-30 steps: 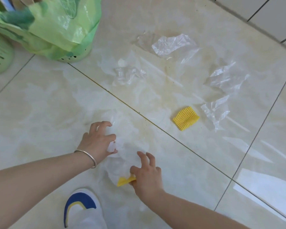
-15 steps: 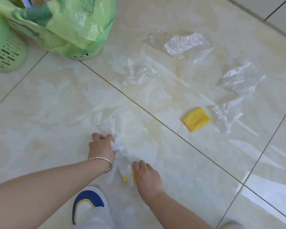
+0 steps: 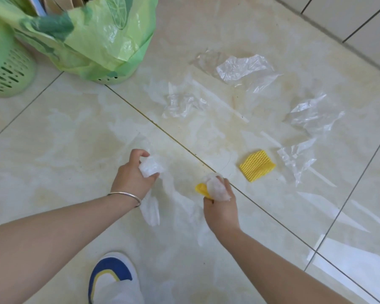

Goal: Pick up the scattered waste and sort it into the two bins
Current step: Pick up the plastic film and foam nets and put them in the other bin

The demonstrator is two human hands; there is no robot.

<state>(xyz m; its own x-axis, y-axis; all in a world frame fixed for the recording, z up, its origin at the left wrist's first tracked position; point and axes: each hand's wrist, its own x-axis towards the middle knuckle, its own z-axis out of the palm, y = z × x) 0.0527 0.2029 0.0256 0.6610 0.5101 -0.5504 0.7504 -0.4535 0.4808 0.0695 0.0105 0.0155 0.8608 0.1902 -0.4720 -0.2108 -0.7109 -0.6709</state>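
Observation:
My left hand [image 3: 133, 176] grips a crumpled piece of white plastic [image 3: 149, 167], and a tail of it hangs below my wrist. My right hand [image 3: 219, 202] holds a second white plastic wad [image 3: 216, 187] together with a yellow foam scrap [image 3: 201, 189]. On the floor ahead lie a yellow foam net [image 3: 257, 165] and several clear plastic pieces: one [image 3: 183, 105] in the middle, one [image 3: 242, 68] farther back, one [image 3: 315, 114] at the right and one [image 3: 295, 160] beside the foam net. Two green bins stand at the top left: one with a green bag liner [image 3: 101, 40] and a perforated one [image 3: 7, 71].
My shoe [image 3: 113, 277], white with blue and yellow, stands on the tile floor at the bottom. A white tiled wall [image 3: 349, 20] runs along the top right. Bright window reflections lie on the floor at the lower right.
Both hands have lifted off the floor and drawn apart, each now holding a bunched part of the white plastic. The right hand still carries the yellow scrap.

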